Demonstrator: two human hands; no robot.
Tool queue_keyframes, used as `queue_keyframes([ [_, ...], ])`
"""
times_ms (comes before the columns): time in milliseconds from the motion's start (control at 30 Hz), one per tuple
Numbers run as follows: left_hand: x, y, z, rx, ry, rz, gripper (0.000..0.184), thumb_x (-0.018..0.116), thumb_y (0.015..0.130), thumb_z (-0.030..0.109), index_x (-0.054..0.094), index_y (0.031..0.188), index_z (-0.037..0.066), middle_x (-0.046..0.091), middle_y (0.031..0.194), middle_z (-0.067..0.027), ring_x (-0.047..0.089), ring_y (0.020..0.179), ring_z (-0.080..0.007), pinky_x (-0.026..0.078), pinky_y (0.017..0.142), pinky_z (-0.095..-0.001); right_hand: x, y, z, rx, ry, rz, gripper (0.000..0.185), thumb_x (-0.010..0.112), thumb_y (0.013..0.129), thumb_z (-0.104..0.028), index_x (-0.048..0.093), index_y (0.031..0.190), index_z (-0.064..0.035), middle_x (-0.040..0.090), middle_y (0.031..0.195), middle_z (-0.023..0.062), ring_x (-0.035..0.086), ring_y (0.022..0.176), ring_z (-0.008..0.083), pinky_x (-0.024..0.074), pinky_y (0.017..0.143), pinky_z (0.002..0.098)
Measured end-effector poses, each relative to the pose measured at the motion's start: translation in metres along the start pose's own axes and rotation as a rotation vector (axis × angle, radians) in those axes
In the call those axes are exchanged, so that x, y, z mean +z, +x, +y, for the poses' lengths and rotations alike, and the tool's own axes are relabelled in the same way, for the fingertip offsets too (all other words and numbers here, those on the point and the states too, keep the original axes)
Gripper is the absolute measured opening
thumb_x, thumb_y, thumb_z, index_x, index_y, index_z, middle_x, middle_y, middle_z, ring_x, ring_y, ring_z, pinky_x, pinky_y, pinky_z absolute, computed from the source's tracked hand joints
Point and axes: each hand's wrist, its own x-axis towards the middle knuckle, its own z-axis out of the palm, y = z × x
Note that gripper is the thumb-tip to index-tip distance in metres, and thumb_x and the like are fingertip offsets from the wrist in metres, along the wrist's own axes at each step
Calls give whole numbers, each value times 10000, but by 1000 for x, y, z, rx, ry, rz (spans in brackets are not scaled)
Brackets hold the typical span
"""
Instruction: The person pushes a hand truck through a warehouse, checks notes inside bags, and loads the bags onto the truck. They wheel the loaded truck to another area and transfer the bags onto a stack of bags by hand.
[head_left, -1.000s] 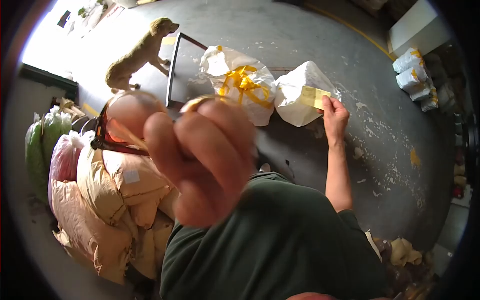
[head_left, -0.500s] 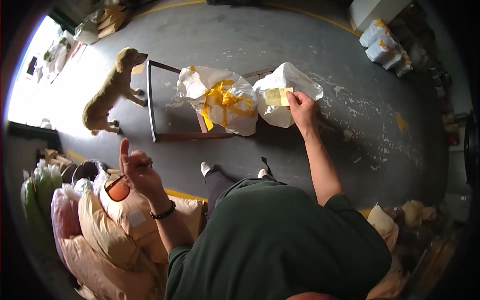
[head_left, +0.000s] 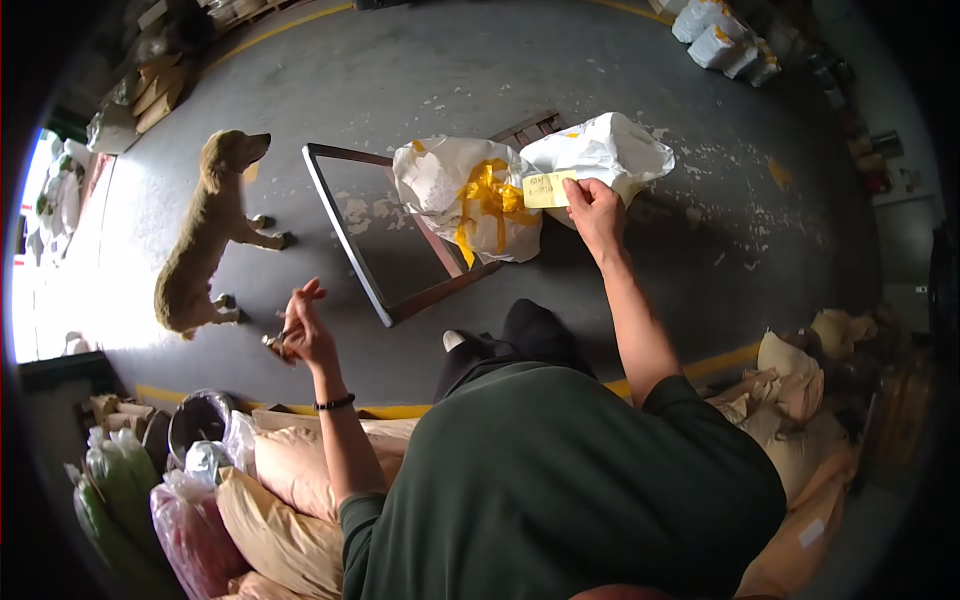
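Between the thumb and fingers of my right hand (head_left: 598,218) is a small yellow paper note (head_left: 545,189) with dark handwriting too small to read. Behind the note sits a white sack (head_left: 610,145). Another white sack (head_left: 440,185), tied with yellow tape (head_left: 490,195), stands beside it on a flat trolley with a metal frame (head_left: 345,235). My left hand (head_left: 310,335), lower and to the left, grips tinted glasses (head_left: 278,347) that hang at its side, partly hidden by the fingers. A dark bead bracelet (head_left: 335,402) circles that wrist.
A dog (head_left: 205,230) stands left of the trolley, facing right. Brown paper sacks (head_left: 285,520) and plastic bags (head_left: 195,520) line the near left. More sacks (head_left: 790,400) lie at the near right. White packages (head_left: 720,45) are stacked at the far right.
The view has turned, so surroundings shift. My left hand has turned and its raised finger has lowered, the glasses still in it. My right hand still holds the note near the sacks.
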Motion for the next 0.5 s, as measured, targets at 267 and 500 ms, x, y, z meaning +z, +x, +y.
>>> queue_keyframes([
  [267,47,96,-63,-15,410,-303,344,478,963,321,556,1172,60,623,604,-18,558,632,-56,430,644,-204,52,22,-16,-33,-94,21,310,641,850,-294,601,735,-9,588,584,79,545,517,194,431,526,340],
  [500,63,163,-104,525,844,-609,229,580,811,240,622,1030,192,657,889,20,582,890,-197,411,793,-357,104,16,-33,43,-104,77,334,638,848,-320,582,721,-17,579,584,88,548,515,216,428,521,346],
])
